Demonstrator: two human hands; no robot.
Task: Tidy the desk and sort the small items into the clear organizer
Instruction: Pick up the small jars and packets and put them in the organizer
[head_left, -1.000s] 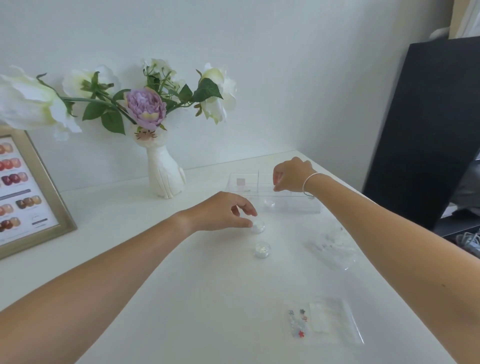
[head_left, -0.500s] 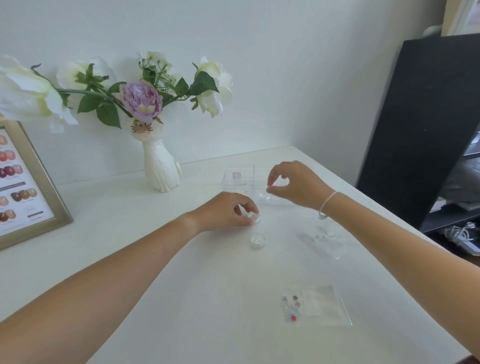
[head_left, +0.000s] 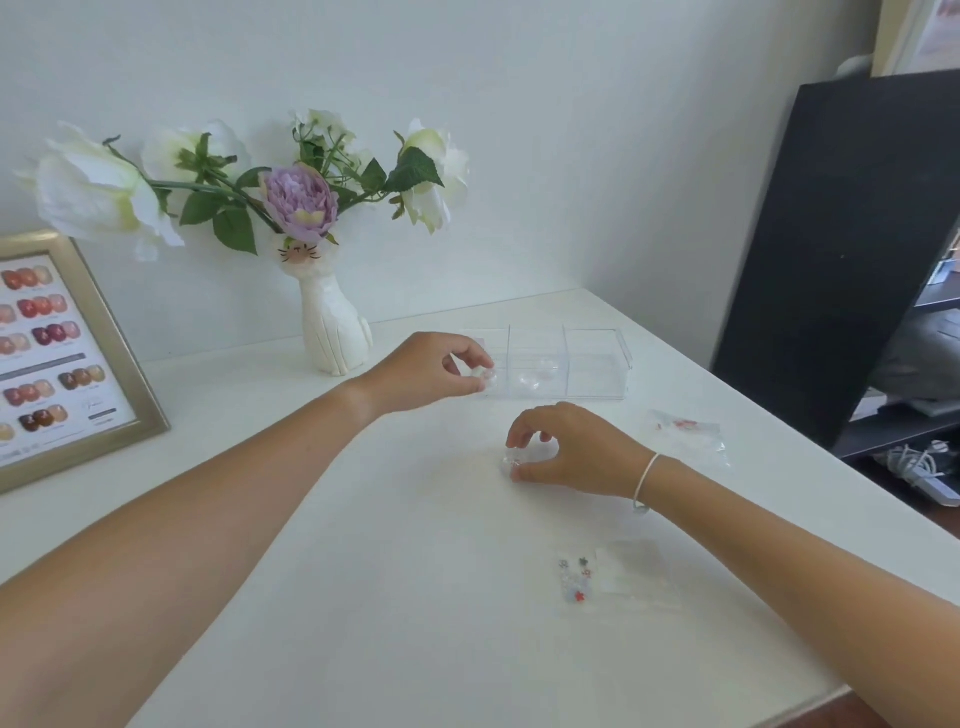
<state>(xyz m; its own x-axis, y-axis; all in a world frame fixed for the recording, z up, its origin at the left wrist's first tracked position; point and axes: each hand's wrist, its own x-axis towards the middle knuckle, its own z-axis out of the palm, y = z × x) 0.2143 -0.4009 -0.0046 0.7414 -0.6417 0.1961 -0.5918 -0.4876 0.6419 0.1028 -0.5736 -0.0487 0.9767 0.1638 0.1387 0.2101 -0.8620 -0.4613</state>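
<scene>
A clear three-compartment organizer (head_left: 595, 364) stands at the back of the white desk (head_left: 415, 597); a small clear pot lies in its middle compartment (head_left: 535, 375). My left hand (head_left: 431, 371) holds a small clear round jar (head_left: 480, 375) at the organizer's left end, over the left compartment. My right hand (head_left: 566, 449) is down on the desk in front of the organizer, fingers curled around a second small clear jar (head_left: 511, 461). Two clear plastic bags lie on the desk: one with red bits (head_left: 685, 434) to the right, one with tiny star charms (head_left: 613, 574) nearer me.
A white cat-shaped vase (head_left: 335, 332) with white and purple flowers stands behind the left hand. A framed nail colour chart (head_left: 62, 353) leans at the left. A black panel (head_left: 841, 249) stands past the desk's right edge, with cables on a shelf below.
My left hand lifted its small jar from the desk and carried it back to the organizer's left end. My right hand left the organizer and came down onto the other jar.
</scene>
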